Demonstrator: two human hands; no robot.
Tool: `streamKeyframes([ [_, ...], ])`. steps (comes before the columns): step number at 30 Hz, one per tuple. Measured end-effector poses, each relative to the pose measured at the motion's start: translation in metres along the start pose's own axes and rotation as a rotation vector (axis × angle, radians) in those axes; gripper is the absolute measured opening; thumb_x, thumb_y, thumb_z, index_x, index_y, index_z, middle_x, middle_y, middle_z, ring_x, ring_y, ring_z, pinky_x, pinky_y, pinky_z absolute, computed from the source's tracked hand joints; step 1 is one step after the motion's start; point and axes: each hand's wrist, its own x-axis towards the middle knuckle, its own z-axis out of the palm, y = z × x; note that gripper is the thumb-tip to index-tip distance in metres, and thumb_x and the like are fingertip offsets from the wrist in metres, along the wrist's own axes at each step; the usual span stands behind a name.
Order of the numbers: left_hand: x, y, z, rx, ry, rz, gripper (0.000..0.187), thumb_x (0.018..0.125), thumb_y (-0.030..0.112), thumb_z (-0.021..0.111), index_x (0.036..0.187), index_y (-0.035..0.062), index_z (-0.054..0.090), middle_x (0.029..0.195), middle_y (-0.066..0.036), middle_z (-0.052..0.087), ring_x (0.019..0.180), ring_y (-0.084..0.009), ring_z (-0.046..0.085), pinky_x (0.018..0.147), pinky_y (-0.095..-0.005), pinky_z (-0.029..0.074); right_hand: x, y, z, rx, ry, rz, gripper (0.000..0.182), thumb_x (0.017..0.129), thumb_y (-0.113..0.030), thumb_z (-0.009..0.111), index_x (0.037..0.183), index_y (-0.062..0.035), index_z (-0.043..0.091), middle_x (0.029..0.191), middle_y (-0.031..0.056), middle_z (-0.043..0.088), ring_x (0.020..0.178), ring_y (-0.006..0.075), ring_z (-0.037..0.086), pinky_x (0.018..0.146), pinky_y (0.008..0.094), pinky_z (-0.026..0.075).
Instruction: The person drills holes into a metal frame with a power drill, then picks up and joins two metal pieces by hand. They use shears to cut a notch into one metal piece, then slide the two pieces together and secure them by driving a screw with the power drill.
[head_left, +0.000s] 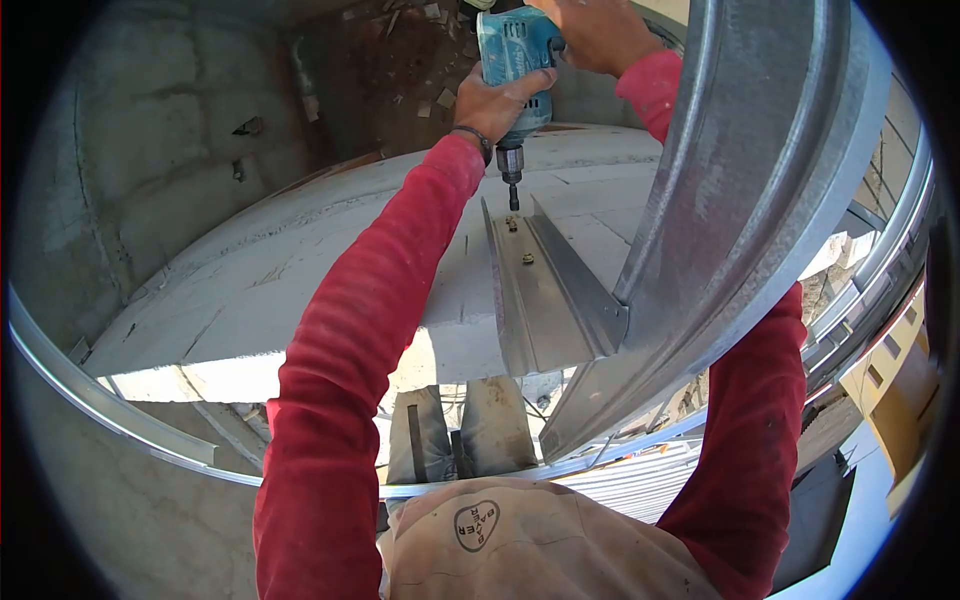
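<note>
A teal power drill (515, 50) points down toward a metal channel (550, 300) lying on the white block wall. My left hand (497, 103) is wrapped round the drill's body near the chuck. Higher up, my right hand (597, 32) grips the drill by its handle, partly cut off by the top edge. The driver bit (514, 197) stands just above a screw (513, 223) in the channel. A second screw (528, 258) sits a little nearer to me.
A wide upright metal profile (740, 170) rises at the right, joined to the channel and in front of my right arm. White blocks (230, 290) extend left. A grey wall (170, 120) stands behind. Rubble lies on the floor below at the top.
</note>
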Motion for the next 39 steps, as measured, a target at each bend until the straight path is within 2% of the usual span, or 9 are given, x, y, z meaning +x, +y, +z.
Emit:
streamKeyframes([
  [3,0.009,-0.016,-0.003,-0.072,0.029,-0.018,0.064,0.07,0.043,0.088,0.116,0.0039,0.067,0.111,-0.009,0.073,0.097,-0.0178,0.07,0.089,-0.0336,0.056,0.002,-0.01,0.012,-0.004,0.023,0.001,0.066,0.075,-0.018,0.076,0.138,-0.0203,0.055,0.115,0.0159,0.063,0.108,0.0332,0.062,0.092,0.052,0.047],
  [5,0.011,-0.024,-0.005,-0.092,0.019,-0.043,0.064,0.071,0.043,0.088,0.117,0.0041,0.067,0.111,-0.008,0.072,0.098,-0.0178,0.07,0.089,-0.0336,0.055,0.0,-0.013,0.018,0.063,0.09,-0.051,0.053,0.08,-0.012,0.07,0.131,-0.0199,0.06,0.111,0.0138,0.064,0.109,0.0319,0.061,0.09,0.0475,0.049],
  [8,0.009,-0.033,-0.011,-0.035,0.022,-0.063,0.064,0.071,0.044,0.088,0.117,0.0053,0.066,0.111,-0.008,0.072,0.098,-0.018,0.07,0.089,-0.0336,0.055,-0.001,-0.018,0.025,0.109,0.111,-0.076,0.049,0.081,-0.01,0.07,0.128,-0.0194,0.061,0.108,0.0142,0.065,0.107,0.0318,0.062,0.089,0.0457,0.05],
  [15,0.008,-0.04,-0.013,-0.071,-0.008,-0.113,0.065,0.071,0.044,0.087,0.119,0.0061,0.065,0.112,-0.009,0.071,0.099,-0.0186,0.07,0.09,-0.0339,0.055,-0.001,-0.024,0.023,0.138,0.014,-0.024,0.048,0.08,-0.01,0.072,0.126,-0.018,0.062,0.107,0.0141,0.066,0.105,0.0305,0.064,0.087,0.0434,0.052],
  [21,0.009,-0.044,-0.014,-0.067,-0.034,-0.122,0.065,0.072,0.044,0.087,0.12,0.0058,0.065,0.113,-0.009,0.071,0.098,-0.0185,0.07,0.09,-0.034,0.055,0.0,-0.021,0.021,0.115,0.01,-0.097,0.045,0.08,-0.011,0.073,0.123,-0.0182,0.062,0.1,0.0097,0.068,0.101,0.0283,0.067,0.085,0.043,0.052],
  [26,0.001,-0.038,-0.015,-0.125,-0.04,-0.132,0.065,0.073,0.042,0.087,0.121,0.0057,0.064,0.113,-0.009,0.07,0.099,-0.0184,0.069,0.09,-0.0344,0.055,0.002,-0.021,0.026,0.123,0.092,-0.129,0.039,0.08,-0.011,0.072,0.118,-0.0196,0.063,0.092,0.0051,0.069,0.095,0.0256,0.068,0.082,0.0434,0.05],
  [39,0.007,-0.04,-0.015,-0.07,-0.03,-0.111,0.064,0.073,0.045,0.086,0.121,0.0072,0.066,0.115,-0.009,0.071,0.102,-0.0193,0.069,0.092,-0.0344,0.054,0.003,-0.02,0.021,0.139,0.07,-0.115,0.035,0.08,-0.011,0.072,0.113,-0.0179,0.063,0.095,0.0069,0.07,0.098,0.0265,0.068,0.083,0.0438,0.05],
])
